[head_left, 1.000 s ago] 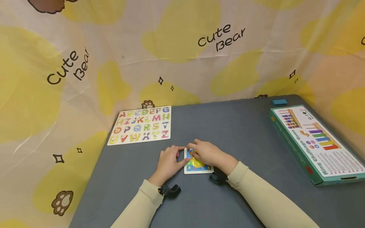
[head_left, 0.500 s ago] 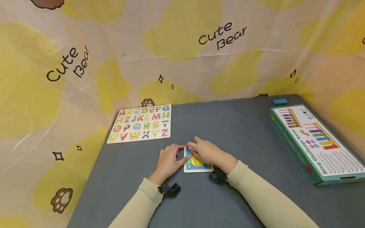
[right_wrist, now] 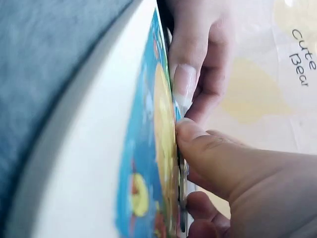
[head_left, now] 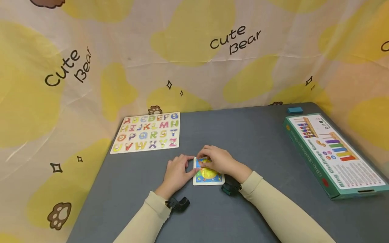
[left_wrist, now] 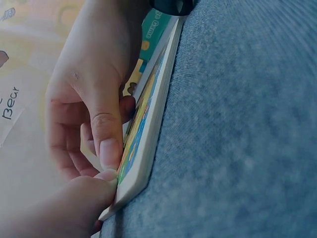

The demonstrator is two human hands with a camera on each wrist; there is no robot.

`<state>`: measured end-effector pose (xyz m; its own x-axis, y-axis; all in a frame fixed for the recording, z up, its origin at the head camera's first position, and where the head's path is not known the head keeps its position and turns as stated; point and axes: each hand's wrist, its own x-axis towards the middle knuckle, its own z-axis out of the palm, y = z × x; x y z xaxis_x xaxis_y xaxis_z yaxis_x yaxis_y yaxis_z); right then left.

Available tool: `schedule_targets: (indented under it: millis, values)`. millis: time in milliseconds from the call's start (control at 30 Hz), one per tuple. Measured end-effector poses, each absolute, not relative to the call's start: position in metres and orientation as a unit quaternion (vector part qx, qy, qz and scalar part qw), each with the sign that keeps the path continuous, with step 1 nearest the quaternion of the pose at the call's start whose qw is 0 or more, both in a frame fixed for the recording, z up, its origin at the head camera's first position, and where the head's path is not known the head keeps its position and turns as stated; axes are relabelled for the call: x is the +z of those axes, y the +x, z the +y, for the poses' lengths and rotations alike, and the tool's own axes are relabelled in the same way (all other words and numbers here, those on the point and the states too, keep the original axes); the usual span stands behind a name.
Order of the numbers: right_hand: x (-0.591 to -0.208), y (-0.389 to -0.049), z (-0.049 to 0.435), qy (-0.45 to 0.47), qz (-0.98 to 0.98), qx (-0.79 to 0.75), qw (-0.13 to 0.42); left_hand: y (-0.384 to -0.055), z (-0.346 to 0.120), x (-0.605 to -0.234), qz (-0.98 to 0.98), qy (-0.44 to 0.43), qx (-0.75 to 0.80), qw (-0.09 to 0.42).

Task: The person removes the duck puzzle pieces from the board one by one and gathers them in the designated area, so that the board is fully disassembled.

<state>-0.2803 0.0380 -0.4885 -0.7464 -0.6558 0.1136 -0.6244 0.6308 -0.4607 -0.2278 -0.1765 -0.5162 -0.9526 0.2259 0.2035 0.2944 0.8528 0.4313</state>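
Note:
A small square picture puzzle (head_left: 209,182) with a white border and a yellow and blue picture lies flat on the table. My left hand (head_left: 176,173) holds its left side, thumb (left_wrist: 99,186) on the near part of that edge and index finger reaching to the far left corner. My right hand (head_left: 220,161) arches over the upper part of the board with curled fingers. Its thumb (right_wrist: 198,136) and fingers pinch what looks like a thin puzzle piece at the picture's surface, mostly hidden by the fingers. Both thumbs are close together in the wrist views.
An alphabet board (head_left: 146,132) lies at the back left of the grey table (head_left: 249,135). On the right is a green and white Ring Challenge Game box (head_left: 335,153), with a small blue block (head_left: 295,110) behind it. A printed cloth (head_left: 194,44) hangs behind the table.
My right index finger arches higher and the thumb shifts slightly over the picture. My left hand keeps its place at the board's edge. The head view shifts slightly.

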Motion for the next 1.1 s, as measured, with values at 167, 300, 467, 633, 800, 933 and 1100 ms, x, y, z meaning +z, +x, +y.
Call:
schedule_targets:
  millis: [167, 300, 467, 633, 800, 933, 1100]
  values:
    - [-0.4874, -0.2839, 0.0412, -0.357, 0.899, -0.253, 0.015, -0.2304, -0.1761, -0.5171, -0.96, -0.138, -0.233, 0.077]
    - [-0.4862, -0.284, 0.0425, -0.379, 0.891, -0.248, -0.005, -0.2314, -0.1767, -0.5163, -0.959, -0.138, -0.236, 0.077]
    - [-0.4845, -0.2816, 0.042, -0.411, 0.883, -0.228, 0.005, -0.2308, -0.1777, -0.5155, -0.958, -0.142, -0.24, 0.073]
    - [-0.4841, -0.28, 0.0412, -0.416, 0.879, -0.233, 0.023, -0.2299, -0.1782, -0.5157, -0.957, -0.145, -0.241, 0.07]
    - [-0.486, -0.2796, 0.0407, -0.409, 0.882, -0.233, 0.036, -0.2285, -0.179, -0.5162, -0.957, -0.144, -0.242, 0.068]
    - [-0.4863, -0.2796, 0.0386, -0.404, 0.888, -0.219, 0.032, -0.2292, -0.1795, -0.5157, -0.958, -0.145, -0.237, 0.066]
    - [-0.4856, -0.2767, 0.0335, -0.368, 0.908, -0.194, 0.046, -0.2296, -0.179, -0.5173, -0.959, -0.14, -0.238, 0.062]
